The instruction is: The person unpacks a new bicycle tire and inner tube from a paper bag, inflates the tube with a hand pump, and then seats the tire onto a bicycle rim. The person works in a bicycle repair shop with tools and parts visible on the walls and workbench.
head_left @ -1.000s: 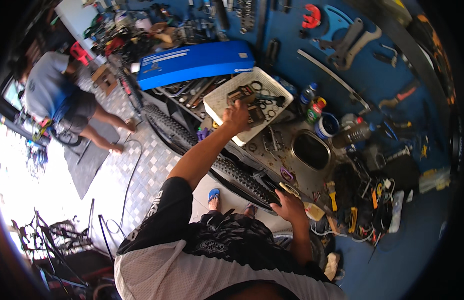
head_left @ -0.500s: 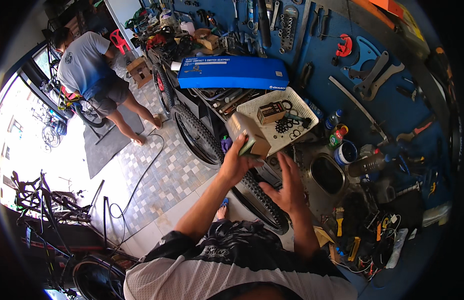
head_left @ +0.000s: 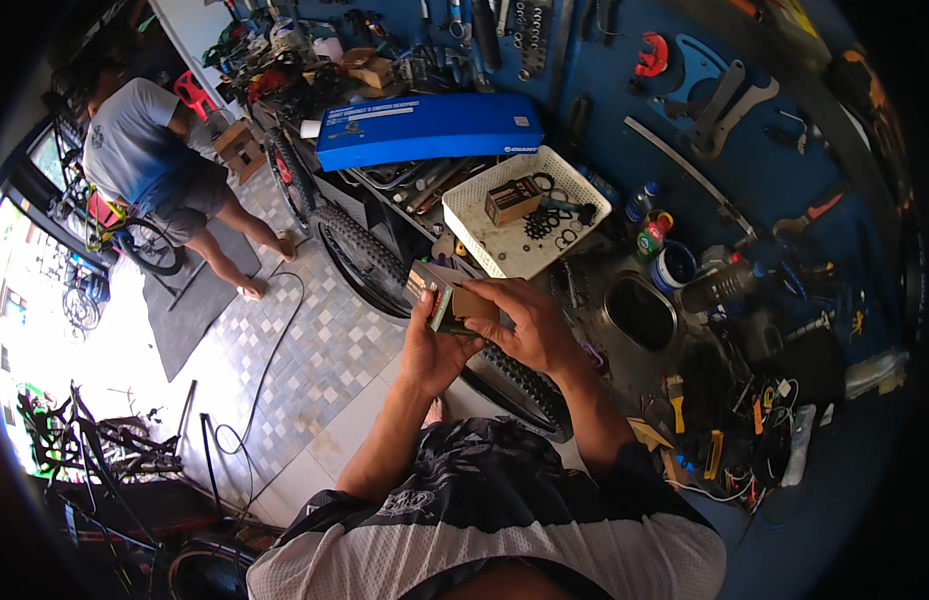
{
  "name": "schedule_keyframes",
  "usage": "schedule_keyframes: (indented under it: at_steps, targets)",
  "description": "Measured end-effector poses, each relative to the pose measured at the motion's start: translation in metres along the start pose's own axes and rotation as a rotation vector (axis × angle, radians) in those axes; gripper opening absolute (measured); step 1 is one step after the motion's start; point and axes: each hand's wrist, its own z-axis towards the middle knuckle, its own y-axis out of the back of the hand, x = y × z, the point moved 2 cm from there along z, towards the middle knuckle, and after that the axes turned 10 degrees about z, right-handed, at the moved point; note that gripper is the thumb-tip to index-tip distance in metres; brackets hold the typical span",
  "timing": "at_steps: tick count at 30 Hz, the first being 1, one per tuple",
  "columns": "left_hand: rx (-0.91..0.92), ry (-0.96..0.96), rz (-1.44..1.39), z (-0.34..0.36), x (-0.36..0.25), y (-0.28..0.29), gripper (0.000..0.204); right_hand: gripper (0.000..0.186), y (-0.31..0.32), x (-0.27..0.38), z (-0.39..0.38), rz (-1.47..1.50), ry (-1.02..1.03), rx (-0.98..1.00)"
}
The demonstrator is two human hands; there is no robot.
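A small cardboard box [head_left: 471, 304], brown with a green and white printed side, is held up in front of me above a bicycle tyre. My left hand [head_left: 431, 352] supports it from below and from the left, with the thumb up along its printed side. On the other side, my right hand [head_left: 532, 328] has its fingers over the top edge and its thumb against the end of the box. What is inside cannot be seen. Just beyond the box, a white plastic tray [head_left: 484, 245] holds another small box [head_left: 512, 201], a dark sprocket and several rings.
A long blue box [head_left: 429, 130] lies across the bench behind the tray. Bottles [head_left: 641, 202], a dark oval pan [head_left: 639, 312] and a yellow-handled brush [head_left: 675, 390] are at the right. Tools hang on the blue wall. Another person [head_left: 144, 150] stands bent over a bicycle at the far left.
My right hand has closed in from the right onto the box. My left hand has lowered and tilted the box toward me. The whole view has shifted slightly.
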Motion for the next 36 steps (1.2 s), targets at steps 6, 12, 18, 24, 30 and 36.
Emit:
schedule_keyframes:
  at_steps: [6,12,18,24,30,36]
  targets:
    - [0.076,0.071,0.071,0.003,0.004,0.011,0.073,0.019,0.008,0.000,-0.003,0.021,-0.142,-0.118]
    - [0.123,0.063,0.064,0.005,-0.004,0.012,0.072,0.011,-0.001,0.001,0.002,0.143,-0.131,-0.295]
    - [0.056,0.039,-0.006,0.010,-0.007,0.005,0.071,0.021,-0.008,0.001,0.005,-0.288,0.084,-0.260]
    - [0.061,-0.006,0.033,0.014,-0.012,0.007,0.074,0.044,-0.009,0.012,0.005,-0.354,-0.016,-0.237]
    - [0.050,-0.059,0.090,0.021,-0.018,0.009,0.076,0.059,-0.013,0.012,0.009,-0.388,-0.089,-0.101]
    - [0.017,-0.113,0.181,0.029,-0.022,0.019,0.072,0.057,-0.029,-0.001,0.009,-0.261,-0.162,-0.165]
